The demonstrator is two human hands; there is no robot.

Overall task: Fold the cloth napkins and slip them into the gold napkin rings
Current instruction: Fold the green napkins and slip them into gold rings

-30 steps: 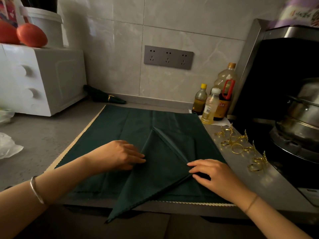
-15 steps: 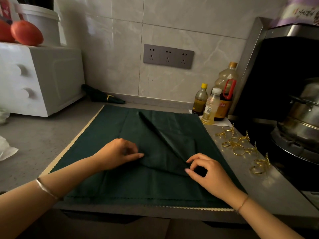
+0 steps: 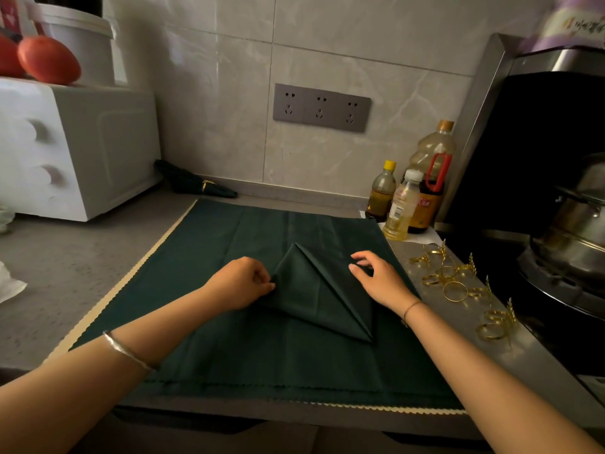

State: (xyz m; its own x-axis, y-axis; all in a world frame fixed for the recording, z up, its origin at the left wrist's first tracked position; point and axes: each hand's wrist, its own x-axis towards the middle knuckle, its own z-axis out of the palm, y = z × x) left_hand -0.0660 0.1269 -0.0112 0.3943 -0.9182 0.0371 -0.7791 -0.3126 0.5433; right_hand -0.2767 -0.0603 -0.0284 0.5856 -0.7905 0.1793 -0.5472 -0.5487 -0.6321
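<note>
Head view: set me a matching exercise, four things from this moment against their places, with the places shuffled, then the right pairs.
Things:
1. gold napkin rings
2. triangle-folded napkin
3. tomato
4. ringed napkin

Places:
A. on top of the white appliance
B. between the left hand and the right hand
C. at the foot of the back wall, beside the white appliance
D. on the metal strip right of the green cloth

Pairs: 1-D, 2-B, 3-A, 4-C.
</note>
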